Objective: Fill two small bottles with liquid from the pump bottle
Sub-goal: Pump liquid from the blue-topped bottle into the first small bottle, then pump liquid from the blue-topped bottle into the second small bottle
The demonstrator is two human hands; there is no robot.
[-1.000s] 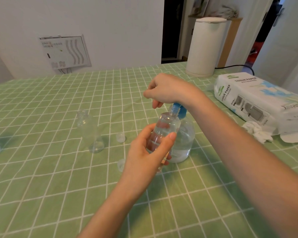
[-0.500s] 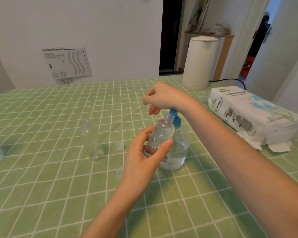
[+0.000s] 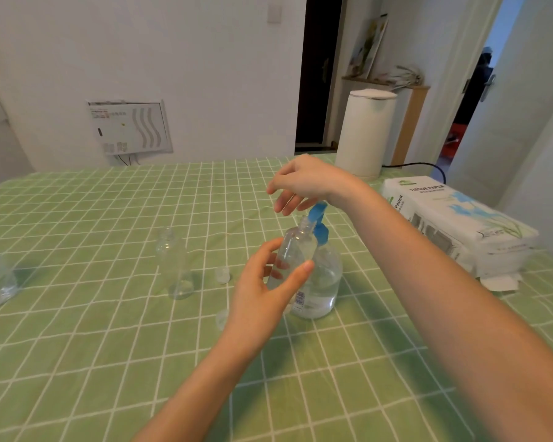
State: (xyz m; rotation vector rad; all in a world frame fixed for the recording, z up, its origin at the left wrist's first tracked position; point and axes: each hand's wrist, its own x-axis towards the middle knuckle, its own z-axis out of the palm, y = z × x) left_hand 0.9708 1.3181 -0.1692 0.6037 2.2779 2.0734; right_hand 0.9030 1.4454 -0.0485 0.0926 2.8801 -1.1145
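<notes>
Green checked cloth covered the table [image 3: 77, 346], a tissue pack [image 3: 454, 218] by its right edge. Near the table's middle stood the pump bottle [image 3: 324, 282]. The left hand [image 3: 262, 298] gripped a small bottle [image 3: 296, 250], fingers and thumb curled round it, mouth at the blue pump head [image 3: 316, 215]. The right hand [image 3: 304, 183] hung over that head, fingers loose and apart. A second small bottle [image 3: 174, 266] stood to the left.

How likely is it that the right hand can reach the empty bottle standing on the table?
Probably yes: the right hand hangs open over the blue pump, holding nothing, and only cloth lies between it and the empty bottle.
</notes>
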